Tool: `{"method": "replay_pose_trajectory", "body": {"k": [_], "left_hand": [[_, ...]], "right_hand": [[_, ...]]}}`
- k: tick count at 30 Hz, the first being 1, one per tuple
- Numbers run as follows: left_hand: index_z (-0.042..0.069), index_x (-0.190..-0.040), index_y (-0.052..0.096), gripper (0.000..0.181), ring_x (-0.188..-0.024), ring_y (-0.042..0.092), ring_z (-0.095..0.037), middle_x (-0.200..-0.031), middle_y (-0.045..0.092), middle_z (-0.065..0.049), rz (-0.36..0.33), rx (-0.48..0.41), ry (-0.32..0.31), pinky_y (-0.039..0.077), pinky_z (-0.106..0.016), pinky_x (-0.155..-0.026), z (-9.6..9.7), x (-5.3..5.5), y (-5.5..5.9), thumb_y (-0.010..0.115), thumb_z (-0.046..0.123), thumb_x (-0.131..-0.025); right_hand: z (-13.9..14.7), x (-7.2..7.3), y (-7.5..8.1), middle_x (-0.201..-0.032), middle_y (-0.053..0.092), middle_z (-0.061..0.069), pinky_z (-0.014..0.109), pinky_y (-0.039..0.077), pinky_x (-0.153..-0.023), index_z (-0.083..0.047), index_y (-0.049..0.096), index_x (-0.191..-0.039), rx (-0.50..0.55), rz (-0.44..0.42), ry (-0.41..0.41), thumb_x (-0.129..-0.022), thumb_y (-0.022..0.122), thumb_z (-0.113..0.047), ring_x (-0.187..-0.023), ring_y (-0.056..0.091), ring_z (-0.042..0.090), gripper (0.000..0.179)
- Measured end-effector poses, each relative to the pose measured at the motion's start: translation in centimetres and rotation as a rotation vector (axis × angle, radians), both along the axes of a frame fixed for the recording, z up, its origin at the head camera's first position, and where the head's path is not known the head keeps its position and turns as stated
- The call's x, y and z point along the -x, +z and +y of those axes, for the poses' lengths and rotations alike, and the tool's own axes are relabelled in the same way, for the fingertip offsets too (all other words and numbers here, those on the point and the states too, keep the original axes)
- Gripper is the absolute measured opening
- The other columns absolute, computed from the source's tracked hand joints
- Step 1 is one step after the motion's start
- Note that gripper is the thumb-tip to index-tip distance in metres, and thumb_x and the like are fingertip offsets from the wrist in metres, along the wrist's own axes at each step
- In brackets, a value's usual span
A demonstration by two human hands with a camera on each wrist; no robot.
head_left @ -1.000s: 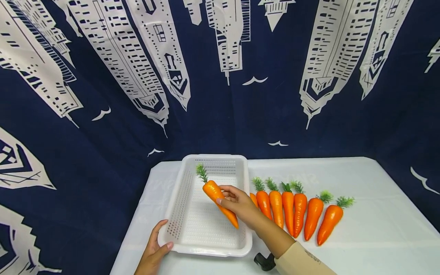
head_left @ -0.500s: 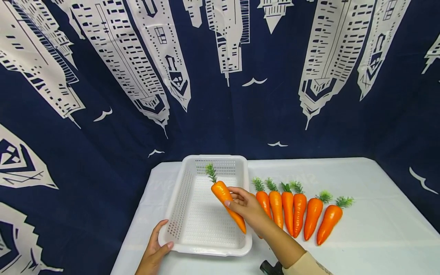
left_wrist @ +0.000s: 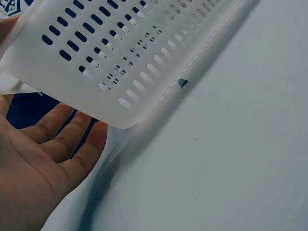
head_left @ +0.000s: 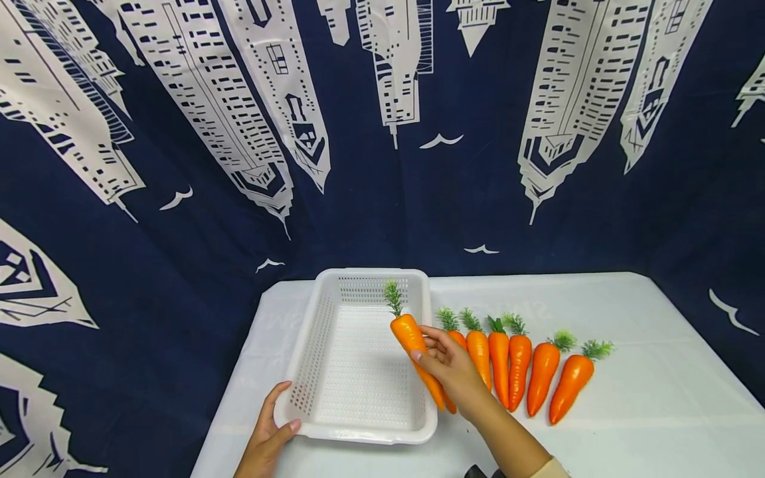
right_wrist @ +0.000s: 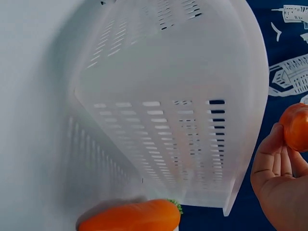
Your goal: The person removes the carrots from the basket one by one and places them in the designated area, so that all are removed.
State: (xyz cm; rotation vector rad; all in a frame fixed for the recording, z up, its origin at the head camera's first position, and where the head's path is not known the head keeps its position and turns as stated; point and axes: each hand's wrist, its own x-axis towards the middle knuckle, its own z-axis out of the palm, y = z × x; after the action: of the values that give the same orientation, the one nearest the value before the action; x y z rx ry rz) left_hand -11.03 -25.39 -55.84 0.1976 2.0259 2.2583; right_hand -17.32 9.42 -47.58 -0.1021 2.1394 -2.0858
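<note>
My right hand point(head_left: 451, 372) pinches an orange carrot point(head_left: 411, 335) with a green leafy top. It is held tilted over the right rim of a white perforated plastic basket point(head_left: 352, 433), leaves toward the back. The right wrist view shows thumb and fingers of the hand point(right_wrist: 281, 180) on the carrot point(right_wrist: 297, 127), beyond the basket wall. My left hand point(head_left: 267, 428) grips the basket's near left corner, thumb on the rim. From the left wrist, fingers point(left_wrist: 82, 154) lie along the outside of the basket point(left_wrist: 57, 82). Nothing lies inside the basket.
Right of the basket, several carrots point(head_left: 518, 372) lie in a row on the white-covered table point(head_left: 669, 372), leaves toward the back. My right hand partly hides the leftmost ones. A navy cloth point(head_left: 382, 219) with white building prints hangs behind. A small dark bit point(left_wrist: 182, 82) lies beside the basket.
My right hand has carried the carrot rightward, from over the middle of the basket to its right rim. The left hand and the basket have stayed in place.
</note>
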Motion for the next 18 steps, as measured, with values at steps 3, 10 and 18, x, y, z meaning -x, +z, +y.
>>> {"method": "replay_pose_trajectory", "body": {"k": [3,10,18], "left_hand": [[0.007,-0.156,0.015,0.07,-0.126,0.039,0.003,-0.152,0.008,-0.013,0.006,-0.001,-0.003,0.039,-0.012,-0.1,0.0,0.0,0.0,0.052,-0.003,-0.097],[0.008,-0.156,0.014,0.07,-0.127,0.042,0.002,-0.15,0.015,-0.012,0.02,-0.006,-0.013,0.038,-0.012,-0.101,-0.1,-0.1,-0.1,0.05,-0.003,-0.098],[0.008,-0.156,0.014,0.07,-0.128,0.043,0.002,-0.15,0.016,-0.01,0.028,-0.009,-0.022,0.039,-0.013,-0.102,-0.1,0.0,-0.2,0.05,-0.002,-0.098]], "right_hand": [[0.7,0.0,-0.1,-0.127,0.059,0.012,0.024,0.054,-0.089,-0.017,0.052,-0.143,0.004,-0.001,-0.024,-0.094,0.071,-0.024,-0.109,0.061,0.02,0.053],[2.4,0.2,-0.3,-0.129,0.057,0.013,0.023,0.055,-0.088,-0.017,0.05,-0.144,0.01,-0.012,-0.076,-0.096,0.069,-0.023,-0.109,0.062,0.018,0.052],[4.2,0.1,-0.4,-0.129,0.058,0.009,0.026,0.054,-0.091,-0.02,0.048,-0.146,0.004,-0.065,-0.136,-0.097,0.068,-0.03,-0.112,0.063,0.021,0.054]]}}
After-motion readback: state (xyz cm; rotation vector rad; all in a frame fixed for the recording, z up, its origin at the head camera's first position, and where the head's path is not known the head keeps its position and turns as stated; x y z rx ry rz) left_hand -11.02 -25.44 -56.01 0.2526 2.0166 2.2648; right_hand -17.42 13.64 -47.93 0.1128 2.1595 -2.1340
